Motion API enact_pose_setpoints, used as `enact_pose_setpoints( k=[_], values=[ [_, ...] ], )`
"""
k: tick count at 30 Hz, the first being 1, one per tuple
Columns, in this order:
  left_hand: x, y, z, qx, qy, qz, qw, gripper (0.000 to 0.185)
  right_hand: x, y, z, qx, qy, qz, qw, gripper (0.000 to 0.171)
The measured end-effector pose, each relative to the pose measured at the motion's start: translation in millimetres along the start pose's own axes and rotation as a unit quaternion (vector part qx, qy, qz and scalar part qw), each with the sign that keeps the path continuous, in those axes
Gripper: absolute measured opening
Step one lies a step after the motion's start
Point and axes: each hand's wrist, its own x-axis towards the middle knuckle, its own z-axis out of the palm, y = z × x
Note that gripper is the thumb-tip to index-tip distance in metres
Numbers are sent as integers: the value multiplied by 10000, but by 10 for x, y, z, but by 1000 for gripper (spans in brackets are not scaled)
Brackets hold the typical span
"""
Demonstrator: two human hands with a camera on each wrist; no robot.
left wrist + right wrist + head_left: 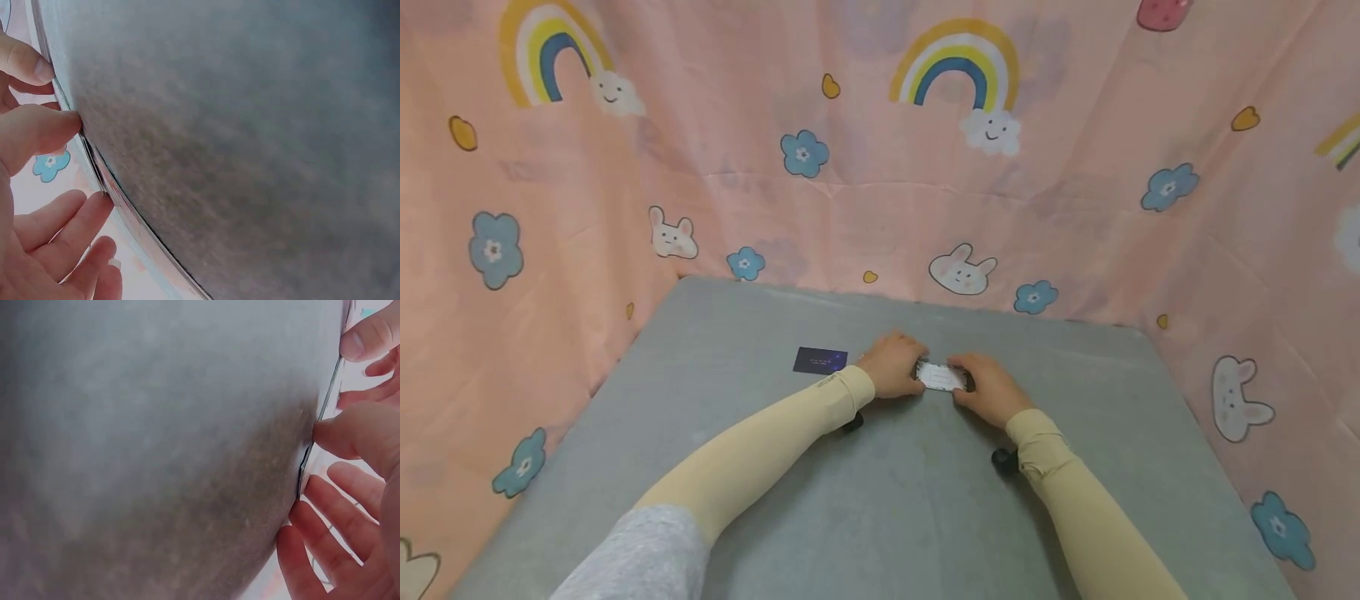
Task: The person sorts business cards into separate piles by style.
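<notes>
Between my two hands is a small white card (pixel 942 377) with lines of tiny print and a patterned border, too small to read. My left hand (pixel 892 365) pinches its left end, and my right hand (pixel 992 390) pinches its right end. In the left wrist view the card's thin edge (pixel 94 164) appears side-on, with the left thumb (pixel 59 122) on one side and fingertips on the other. The right wrist view shows a similar grip by the right thumb (pixel 337 434) and fingers; the edge looks layered. A dark blue-purple card (pixel 820 361) lies left of the left hand.
A grey cloth-covered table (pixel 910 517) spreads under both arms. Pink curtains (pixel 865 217) with rainbows, rabbits and flowers hang behind it and along both sides. Small black devices (pixel 1004 461) sit on the undersides of the wrists.
</notes>
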Motion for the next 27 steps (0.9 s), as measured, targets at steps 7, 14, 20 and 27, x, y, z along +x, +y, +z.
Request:
enact_pose_setpoints(
  k=[7, 14, 20, 27],
  values=[
    [10, -25, 44, 264, 152, 16, 9995, 61, 40, -23, -10, -42, 34, -318, 9995, 54],
    [-33, -72, -63, 81, -345, -61, 9994, 78, -4, -25, -52, -259, 194, -133, 9994, 57],
    [-246, -407, -257, 3, -529, -517, 9973, 85, 155, -318, -21, -638, 446, -202, 9968, 61],
    [-425, -676, -208, -362, -343, -614, 9969, 74, 438, -663, 194, -484, -165, -462, 9976, 58]
  ],
)
